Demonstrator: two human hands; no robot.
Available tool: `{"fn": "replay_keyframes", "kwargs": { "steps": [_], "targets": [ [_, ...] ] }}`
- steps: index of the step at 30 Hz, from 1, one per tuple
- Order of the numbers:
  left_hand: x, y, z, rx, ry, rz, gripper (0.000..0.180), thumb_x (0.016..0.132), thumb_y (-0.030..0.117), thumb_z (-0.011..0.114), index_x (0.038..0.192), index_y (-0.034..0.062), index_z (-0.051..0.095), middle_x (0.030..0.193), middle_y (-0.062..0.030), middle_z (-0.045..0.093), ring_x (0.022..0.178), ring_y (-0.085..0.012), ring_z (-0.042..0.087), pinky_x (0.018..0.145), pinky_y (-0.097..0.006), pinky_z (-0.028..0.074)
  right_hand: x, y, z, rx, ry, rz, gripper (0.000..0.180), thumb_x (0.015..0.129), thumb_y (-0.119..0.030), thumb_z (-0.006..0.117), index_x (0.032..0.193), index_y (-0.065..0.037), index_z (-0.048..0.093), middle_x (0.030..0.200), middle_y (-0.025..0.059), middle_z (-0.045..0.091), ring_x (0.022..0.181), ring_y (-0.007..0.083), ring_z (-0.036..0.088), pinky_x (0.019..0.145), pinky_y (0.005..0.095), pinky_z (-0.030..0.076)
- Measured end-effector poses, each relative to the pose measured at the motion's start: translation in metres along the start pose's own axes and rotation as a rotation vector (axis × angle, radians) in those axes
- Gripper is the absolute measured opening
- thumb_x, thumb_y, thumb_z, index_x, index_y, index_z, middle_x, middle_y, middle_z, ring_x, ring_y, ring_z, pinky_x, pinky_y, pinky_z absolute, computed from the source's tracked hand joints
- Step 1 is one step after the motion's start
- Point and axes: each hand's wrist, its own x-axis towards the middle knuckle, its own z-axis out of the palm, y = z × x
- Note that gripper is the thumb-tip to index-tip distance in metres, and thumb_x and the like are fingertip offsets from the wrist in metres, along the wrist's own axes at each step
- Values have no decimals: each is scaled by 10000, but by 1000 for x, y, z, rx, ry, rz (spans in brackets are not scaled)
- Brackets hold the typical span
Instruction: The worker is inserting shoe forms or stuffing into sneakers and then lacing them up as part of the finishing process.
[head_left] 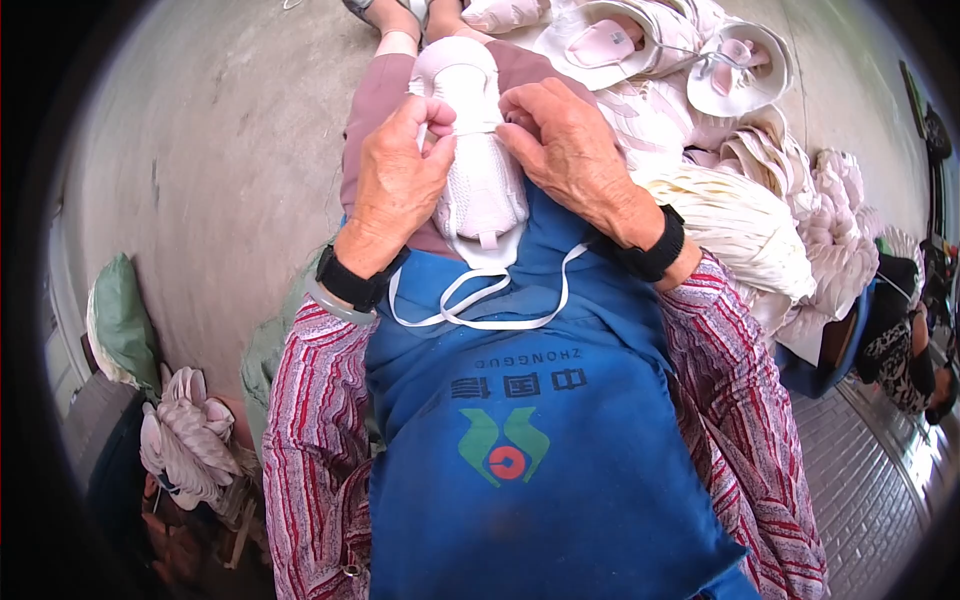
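A pale pink and white shoe upper [482,185] lies lengthwise on my lap, its rounded toe pointing away and its heel loop toward me. A white shoelace [515,325] crosses the upper, and its long loose part loops down over my blue apron. At the upper's left edge, my left hand [402,165] pinches the lace between thumb and curled fingers. My right hand [572,150] closes on the lace at the opposite edge, its fingertips partly hidden. Both hands stay close together, with the lace drawn straight between them.
A heap of similar shoe uppers [635,110] lies to the right, beside a bundle of cream laces [725,215]. On the left are a green sack [122,310] and more bunched uppers [190,440]. Another person [900,360] is at the far right, over a paved floor.
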Motion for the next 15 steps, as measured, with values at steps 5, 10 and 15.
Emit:
{"fn": "replay_keyframes", "kwargs": {
  "steps": [5,10,15],
  "targets": [
    [11,4,-5,214,-62,181,198,821,2,658,1005,47,601,867,-91,656,739,-208,654,672,-324,521,3,-4,7,-98,43,-145,205,809,-88,686,999,-38,628,903,150,582,863,348,601,754,440,491],
    [18,11,-14,204,-163,188,191,821,6,658,1000,45,604,852,-92,649,731,-192,642,671,-322,518,9,-8,7,-140,32,-194,161,805,-73,665,950,-32,611,875,154,561,834,354,582,740,452,476],
    [22,18,-18,309,-229,180,156,814,8,651,961,20,602,802,-107,640,727,-190,641,671,-327,515,8,-10,5,-137,-3,-216,160,797,-65,661,943,-25,609,881,154,564,834,352,584,735,451,479]
  ]
}}
